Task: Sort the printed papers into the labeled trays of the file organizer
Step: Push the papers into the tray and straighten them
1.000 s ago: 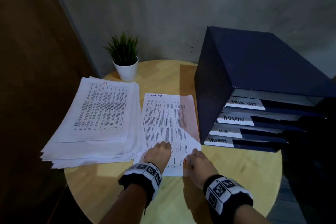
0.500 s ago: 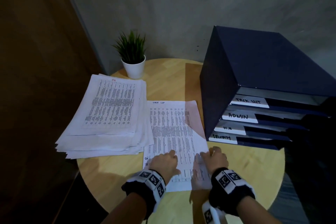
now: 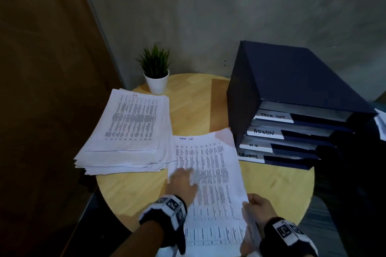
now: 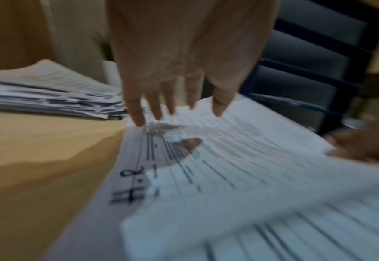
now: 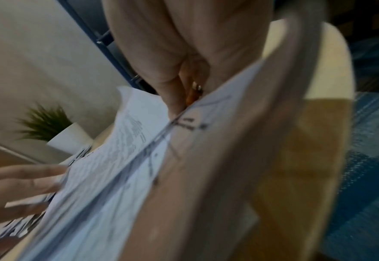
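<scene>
Task-list sheet (image 3: 211, 175) pinched at near edge by right hand (image 3: 258, 207); left hand (image 3: 181, 183) spread flat on it. Thin, floppy, easily creased.

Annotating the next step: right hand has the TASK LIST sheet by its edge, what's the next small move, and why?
Probably lift the TASK LIST sheet clear with the right hand pinching its edge, then carry it toward the top tray labeled TASK LIST. The left hand lies flat and open, and an H.R sheet lies beneath.

Right hand (image 5: 184, 53) with a pinching grip on the blurred printed sheet's (image 5: 116, 167) edge, potted plant (image 5: 56, 130) beyond.
</scene>
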The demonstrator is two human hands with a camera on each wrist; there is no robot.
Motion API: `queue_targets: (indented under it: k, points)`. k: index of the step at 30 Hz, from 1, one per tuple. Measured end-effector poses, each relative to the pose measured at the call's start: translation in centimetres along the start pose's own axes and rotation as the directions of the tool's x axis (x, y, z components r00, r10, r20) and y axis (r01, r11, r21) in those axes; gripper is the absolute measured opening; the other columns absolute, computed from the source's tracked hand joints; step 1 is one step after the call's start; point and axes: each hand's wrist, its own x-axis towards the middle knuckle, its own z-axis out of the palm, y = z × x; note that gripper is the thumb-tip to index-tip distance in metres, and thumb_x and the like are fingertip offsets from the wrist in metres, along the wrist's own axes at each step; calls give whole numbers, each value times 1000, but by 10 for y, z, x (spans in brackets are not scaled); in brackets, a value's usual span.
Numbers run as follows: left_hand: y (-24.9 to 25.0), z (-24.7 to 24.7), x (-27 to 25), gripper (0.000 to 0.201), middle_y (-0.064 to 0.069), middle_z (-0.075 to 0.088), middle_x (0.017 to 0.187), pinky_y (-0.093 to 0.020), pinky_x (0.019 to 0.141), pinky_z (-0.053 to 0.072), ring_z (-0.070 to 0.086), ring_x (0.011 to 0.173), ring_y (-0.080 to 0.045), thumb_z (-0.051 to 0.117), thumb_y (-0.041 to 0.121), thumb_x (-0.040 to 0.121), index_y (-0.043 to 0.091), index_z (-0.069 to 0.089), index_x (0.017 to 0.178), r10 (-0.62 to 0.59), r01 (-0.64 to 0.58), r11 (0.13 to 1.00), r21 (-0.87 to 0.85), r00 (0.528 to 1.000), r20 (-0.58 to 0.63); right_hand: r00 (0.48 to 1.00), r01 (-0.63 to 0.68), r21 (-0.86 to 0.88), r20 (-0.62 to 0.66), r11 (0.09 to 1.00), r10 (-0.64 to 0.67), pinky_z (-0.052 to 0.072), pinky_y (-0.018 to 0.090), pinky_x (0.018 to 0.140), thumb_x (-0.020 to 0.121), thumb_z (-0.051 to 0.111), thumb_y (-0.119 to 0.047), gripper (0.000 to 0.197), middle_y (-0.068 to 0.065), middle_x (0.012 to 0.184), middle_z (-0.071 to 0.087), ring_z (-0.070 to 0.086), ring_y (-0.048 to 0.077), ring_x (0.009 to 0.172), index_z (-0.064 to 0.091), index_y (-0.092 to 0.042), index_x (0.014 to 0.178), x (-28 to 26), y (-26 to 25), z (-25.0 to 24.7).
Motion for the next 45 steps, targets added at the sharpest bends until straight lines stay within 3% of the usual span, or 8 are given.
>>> queue_targets:
  k: [6, 10, 14, 26, 29, 34, 38, 45]
  points:
    - [12, -36, 17, 71, -15, 20, 155, -39, 113, 28, 27, 141, -33, 56, 24, 92, 11, 17, 150, -312, 201, 833, -515, 940, -137, 990, 49, 86, 127, 995, -60, 37, 27, 57, 95, 47, 1, 21, 12, 44, 55, 52, 28, 49, 65, -8, 90, -18, 12, -18]
    - [27, -71, 23, 67, -13, 27, 152, -37, 106, 34, 37, 136, -30, 59, 18, 91, 14, 24, 148, -261, -10, 699, -715, 928, -268, 982, 53, 126, 172, 991, -74, 46, 58, 89, 93, 51, -3, 18, 51, 95, 51, 56, 50, 78, 68, -7, 98, -22, 15, -30]
    - [41, -103, 24, 38, -18, 61, 123, -36, 99, 47, 61, 106, -26, 57, 13, 92, 13, 52, 129, -96, -210, 649, -732, 931, -353, 985, 80, 172, 139, 982, -104, 45, 38, 79, 93, 50, 0, 20, 17, 53, 60, 56, 27, 68, 67, -7, 100, -27, 8, -36]
    - [74, -128, -4, 23, 6, 62, 96, -32, 102, 39, 55, 102, -15, 43, 25, 99, 14, 61, 108, 41, -319, 597, -736, 929, -368, 978, 197, 138, 35, 971, -203, 53, 45, 89, 83, 65, -2, 22, 16, 109, 64, 61, 29, 96, 53, -18, 93, -42, -44, -31]
    - [74, -132, -6, 26, -13, 68, 105, -43, 102, 45, 63, 105, -31, 43, 26, 99, 10, 62, 96, 101, -310, 566, -764, 946, -309, 966, 255, 207, -2, 945, -260, 48, 49, 97, 74, 77, -12, 61, 3, 117, 55, 57, 27, 109, 42, -22, 123, -46, -50, -30]
    - [77, -151, -16, 31, 6, 70, 69, -17, 75, 50, 66, 70, -3, 33, 13, 102, 14, 55, 79, 199, -333, 440, -834, 942, -271, 922, 362, 266, 38, 894, -385, 49, 47, 97, 43, 92, -30, 93, 7, 126, 60, 60, 25, 113, 49, -18, 125, -49, -55, -24]
    - [75, -175, -32, 34, 8, 66, 52, -19, 61, 51, 65, 54, -2, 30, 12, 101, 14, 50, 73, 230, -342, 340, -876, 933, -275, 879, 405, 326, 119, 855, -462, 50, 44, 98, 50, 92, -18, 103, 4, 131, 57, 56, 22, 120, 40, -21, 139, -65, -66, -18]
    - [76, -207, -63, 63, 7, 57, 50, -27, 75, 40, 56, 55, -7, 34, 18, 100, 20, 63, 43, 265, -377, 227, -898, 911, -315, 841, 524, 291, -29, 800, -540, 30, 42, 114, 61, 87, -15, 124, -6, 154, 17, 23, 19, 142, 0, -29, 148, -119, -85, -7]
